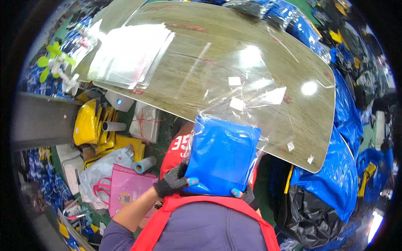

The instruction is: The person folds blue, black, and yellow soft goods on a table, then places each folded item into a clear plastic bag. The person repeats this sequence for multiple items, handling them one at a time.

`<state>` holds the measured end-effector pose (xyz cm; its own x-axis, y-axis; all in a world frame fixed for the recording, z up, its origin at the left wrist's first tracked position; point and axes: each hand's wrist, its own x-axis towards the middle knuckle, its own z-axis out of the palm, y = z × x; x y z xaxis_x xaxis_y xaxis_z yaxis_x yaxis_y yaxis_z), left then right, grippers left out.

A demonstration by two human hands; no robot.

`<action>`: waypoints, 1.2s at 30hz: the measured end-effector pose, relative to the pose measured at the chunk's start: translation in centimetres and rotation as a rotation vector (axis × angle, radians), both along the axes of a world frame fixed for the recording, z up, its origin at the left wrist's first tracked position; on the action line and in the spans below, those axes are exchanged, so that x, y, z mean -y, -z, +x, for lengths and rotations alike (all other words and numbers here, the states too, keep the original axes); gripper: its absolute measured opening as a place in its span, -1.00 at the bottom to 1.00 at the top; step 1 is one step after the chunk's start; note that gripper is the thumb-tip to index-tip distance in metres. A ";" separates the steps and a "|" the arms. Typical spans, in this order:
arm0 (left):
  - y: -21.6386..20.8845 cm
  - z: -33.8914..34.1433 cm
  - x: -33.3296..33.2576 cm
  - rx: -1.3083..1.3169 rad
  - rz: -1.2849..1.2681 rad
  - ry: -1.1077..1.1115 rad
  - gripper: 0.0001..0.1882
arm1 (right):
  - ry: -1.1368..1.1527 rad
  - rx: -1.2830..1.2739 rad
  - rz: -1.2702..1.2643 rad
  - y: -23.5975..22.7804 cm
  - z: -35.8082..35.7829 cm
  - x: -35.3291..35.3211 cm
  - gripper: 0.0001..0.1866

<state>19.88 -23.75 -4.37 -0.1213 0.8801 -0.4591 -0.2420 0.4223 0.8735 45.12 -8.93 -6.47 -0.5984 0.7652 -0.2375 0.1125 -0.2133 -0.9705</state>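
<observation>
A flat, folded blue bundle of glossy material [222,154] rests against my lap at the near edge of the table. Clear plastic film shows along its sides and spreads from its top edge onto the tabletop; exactly how far it wraps the bundle I cannot tell. My left hand [172,180], in a dark knit glove with bare fingertips, grips the bundle's lower left side, thumb on top. At the lower right corner, my right hand [248,195] holds it the same way, its other fingers hidden underneath.
White square slips [234,81] lie on the wood-patterned table [167,54], with stacked clear plastic sleeves [127,54] at its left. A green-bladed fan [54,62], yellow folded bags [88,125] and a pink tote [132,188] are on the left. Blue sacks [326,180] crowd the right.
</observation>
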 end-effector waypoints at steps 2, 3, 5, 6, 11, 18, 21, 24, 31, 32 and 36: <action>0.3 -0.4 -0.7 -0.073 -0.226 0.174 0.02 | 0.071 0.124 -0.516 -0.1 0.0 1.0 -0.12; 0.4 -1.2 -1.1 -0.109 -0.256 0.295 0.02 | 0.114 0.110 -0.615 -0.3 0.1 1.2 -0.10; 0.4 -2.9 -2.2 -0.040 -0.194 0.271 -0.07 | 0.121 0.104 -0.526 -1.0 0.3 1.1 -0.06; 0.3 -3.8 -2.7 0.084 -0.268 0.361 -0.11 | 0.008 0.180 -0.418 -1.4 0.4 0.9 -0.07; -1.7 -4.2 -4.6 -0.030 0.047 0.096 0.05 | -0.431 0.180 0.106 -3.3 0.1 -1.7 -0.03; -2.0 -1.9 -5.4 0.379 0.075 0.177 0.13 | -0.209 0.074 -0.142 -3.5 -1.2 -3.0 0.13; -0.4 -2.5 -4.6 0.033 0.170 -0.013 0.15 | -0.266 0.023 -0.348 -3.4 -1.3 -2.8 0.04; 0.7 -3.3 -4.0 0.046 0.045 0.307 0.19 | 0.232 -0.268 -0.415 -3.2 -1.2 -2.9 -0.21; 0.9 -2.3 -4.1 0.310 -0.091 -0.181 -0.04 | 0.092 -0.178 -0.455 -2.7 -1.4 -3.1 -0.16; 1.0 -2.4 -3.8 0.202 -0.007 -0.098 -0.06 | 0.204 -0.310 -0.455 -2.7 -1.4 -3.2 -0.15; 2.3 -2.4 -2.8 0.403 0.007 -0.165 -0.12 | -0.146 0.001 -0.162 -2.4 -1.4 -3.3 0.03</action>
<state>17.49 -20.97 -6.65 -0.0731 0.8670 -0.4930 -0.6282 0.3439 0.6979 43.68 -5.67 -4.02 -0.6997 0.6225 -0.3507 0.1542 -0.3477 -0.9248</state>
